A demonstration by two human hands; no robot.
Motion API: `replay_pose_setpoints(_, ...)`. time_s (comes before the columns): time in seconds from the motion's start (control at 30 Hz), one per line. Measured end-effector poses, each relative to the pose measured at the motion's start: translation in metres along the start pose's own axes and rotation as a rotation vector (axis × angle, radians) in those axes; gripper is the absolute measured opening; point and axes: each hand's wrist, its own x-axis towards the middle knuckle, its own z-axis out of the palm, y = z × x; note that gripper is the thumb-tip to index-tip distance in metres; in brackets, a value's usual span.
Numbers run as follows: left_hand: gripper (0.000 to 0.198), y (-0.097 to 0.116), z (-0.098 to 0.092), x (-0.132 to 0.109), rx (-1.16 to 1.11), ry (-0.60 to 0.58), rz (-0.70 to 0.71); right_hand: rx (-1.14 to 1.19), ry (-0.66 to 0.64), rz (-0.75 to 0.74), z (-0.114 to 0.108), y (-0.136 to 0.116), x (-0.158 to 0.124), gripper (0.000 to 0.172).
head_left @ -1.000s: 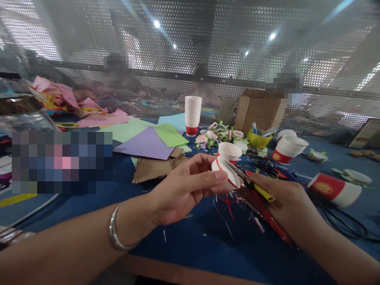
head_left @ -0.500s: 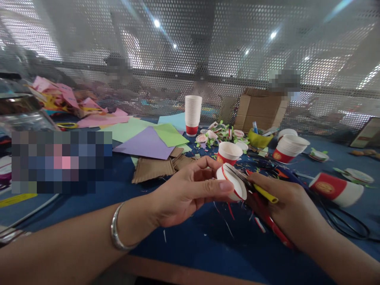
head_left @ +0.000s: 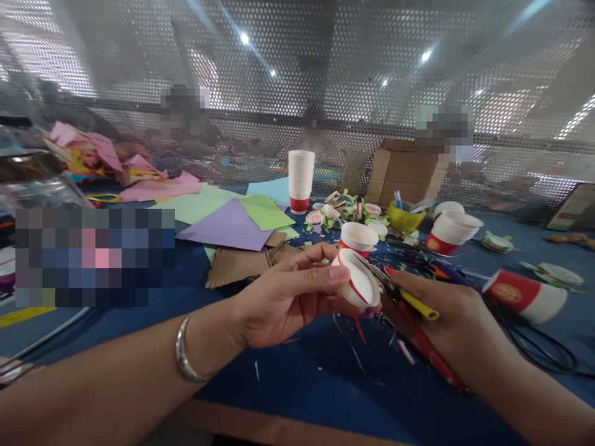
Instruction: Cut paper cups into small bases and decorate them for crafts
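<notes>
My left hand grips the cut-down bottom of a paper cup, white with a red edge, between thumb and fingers. Scissors with a yellow handle are in my right hand, their blades touching the cup bottom's upper rim. Just behind it stands a red and white paper cup, upright. Thin red and white paper trimmings lie on the blue table below my hands.
A tall stack of paper cups stands farther back. Cup bottoms with green strips are heaped beside it. Coloured paper and torn cardboard lie left. A cup on its side and a black cable lie right.
The cup bottom has turned in my left hand, showing more of its white face. My left thumb has shifted left to its edge. The scissors stay at the rim.
</notes>
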Motion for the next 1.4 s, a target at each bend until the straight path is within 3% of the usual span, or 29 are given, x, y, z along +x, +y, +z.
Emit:
replay_pose_setpoints(0.2,0.027,0.0005,0.0017,-0.0019,0.041,-0.035,0.007,0.037,-0.01,-0.068,-0.0027,-0.0012,-0.0017,0.035)
replay_pose_setpoints(0.43,0.033,0.0016,0.0019,-0.0022,0.099,-0.018,-0.005,0.051,-0.071,-0.055,-0.0071,-0.0008,-0.0036,0.025)
replay_pose_setpoints(0.8,0.033,-0.0013,0.002,-0.0035,0.121,-0.041,-0.03,0.004,-0.015,-0.112,-0.0022,0.0012,-0.0045,0.023)
replay_pose_setpoints(0.93,0.033,-0.0013,0.0013,-0.0021,0.107,-0.087,-0.025,-0.019,0.01,-0.143,-0.0054,-0.0015,-0.0013,0.028)
replay_pose_setpoints(1.1,0.029,0.0004,0.0014,-0.0028,0.09,-0.144,-0.026,0.009,-0.008,-0.115,-0.005,-0.004,0.0007,0.023)
replay_pose_setpoints(1.23,0.037,-0.0002,0.0056,-0.0051,0.123,-0.099,0.037,0.015,-0.019,-0.074,-0.0039,-0.0027,0.0002,0.023)
replay_pose_setpoints(1.4,0.057,-0.0037,0.0093,-0.0066,0.165,0.041,0.13,0.009,-0.051,-0.027,-0.0033,-0.0019,0.0,0.02)
